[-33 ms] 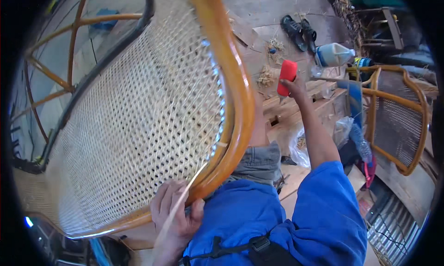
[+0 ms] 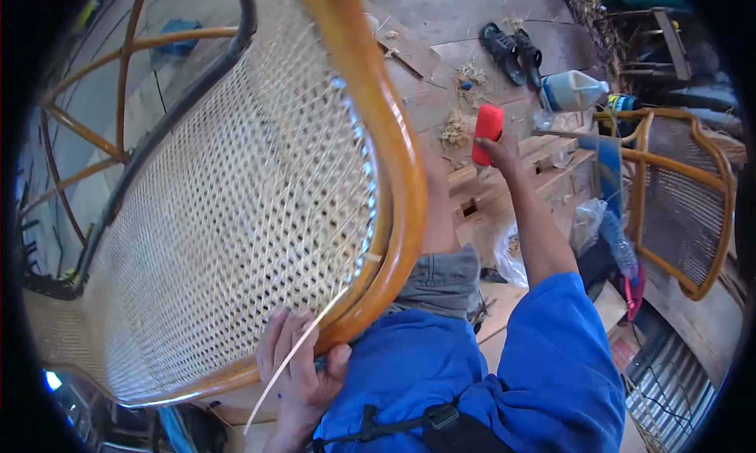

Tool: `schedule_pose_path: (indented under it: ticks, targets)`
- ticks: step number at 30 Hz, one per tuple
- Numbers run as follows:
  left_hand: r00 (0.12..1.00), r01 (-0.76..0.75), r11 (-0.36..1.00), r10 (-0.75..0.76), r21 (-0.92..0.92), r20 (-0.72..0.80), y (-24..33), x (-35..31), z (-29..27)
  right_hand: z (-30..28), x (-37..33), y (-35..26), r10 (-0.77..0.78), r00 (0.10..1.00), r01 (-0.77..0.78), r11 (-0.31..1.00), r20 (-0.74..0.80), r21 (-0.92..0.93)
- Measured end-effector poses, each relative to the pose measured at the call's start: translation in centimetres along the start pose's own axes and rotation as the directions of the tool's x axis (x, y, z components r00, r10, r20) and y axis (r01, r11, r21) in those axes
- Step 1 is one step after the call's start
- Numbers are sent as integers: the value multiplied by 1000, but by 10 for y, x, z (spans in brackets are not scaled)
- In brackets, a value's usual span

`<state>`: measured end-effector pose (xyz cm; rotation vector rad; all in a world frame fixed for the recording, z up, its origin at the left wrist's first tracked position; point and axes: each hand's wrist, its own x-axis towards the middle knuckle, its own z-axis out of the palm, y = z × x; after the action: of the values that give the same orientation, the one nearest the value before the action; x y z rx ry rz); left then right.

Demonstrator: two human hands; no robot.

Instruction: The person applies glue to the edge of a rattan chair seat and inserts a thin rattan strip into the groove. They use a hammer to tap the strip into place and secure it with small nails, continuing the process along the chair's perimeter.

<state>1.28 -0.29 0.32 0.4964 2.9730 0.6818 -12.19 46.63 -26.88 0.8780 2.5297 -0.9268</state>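
Note:
A woven cane panel (image 2: 236, 193) in a glossy orange-brown rattan frame (image 2: 386, 114) leans across my lap on the left. Its lower curved edge is gripped by my left hand (image 2: 303, 362), fingers over the weave and thumb by the rim. One pale cane strand (image 2: 287, 354) comes out near the frame's lower corner and hangs loose across that hand. Out to the right, away from the panel, my right hand (image 2: 502, 150) is wrapped round a red, rounded block-like thing (image 2: 489, 126); its exact kind does not show.
Beyond my right hand are a wooden bench (image 2: 551, 177), a milky plastic jug (image 2: 573, 90) and black sandals (image 2: 512, 53). A second rattan-framed cane piece (image 2: 683, 193) stands at far right. Shavings (image 2: 457, 128) and a clear plastic bag (image 2: 512, 256) lie about. Bent rattan poles (image 2: 122, 98) rise at left.
The strand's free end has swung and now hangs lower left, curved. The frame's upper part has shifted slightly left. Both hands keep their holds, nearly in place.

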Motion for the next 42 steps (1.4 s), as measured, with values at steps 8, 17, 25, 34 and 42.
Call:
schedule_pose_path:
  ticks: [8,17,25,34,42]
  targets:
    - [988,82,991,-95,107,122,11,6,6,75,51,26,445,895,-420,868,-39,265]
    - [933,253,966,-230,-49,275,18,27,3,105,87,90,403,914,-405,894,51,189]
    - [778,441,107,-540,-891,321,2,3,-16,-40,-43,-105,-64,997,78,609,-49,789]
    - [492,-543,-279,-870,-792,-30,-171,-75,-130,-60,-126,-120,-113,981,185,354,-155,917]
    - [623,-589,-47,-663,-807,-416,-306,-104,-329,-50,-160,-98,-106,982,178,268,-155,947]
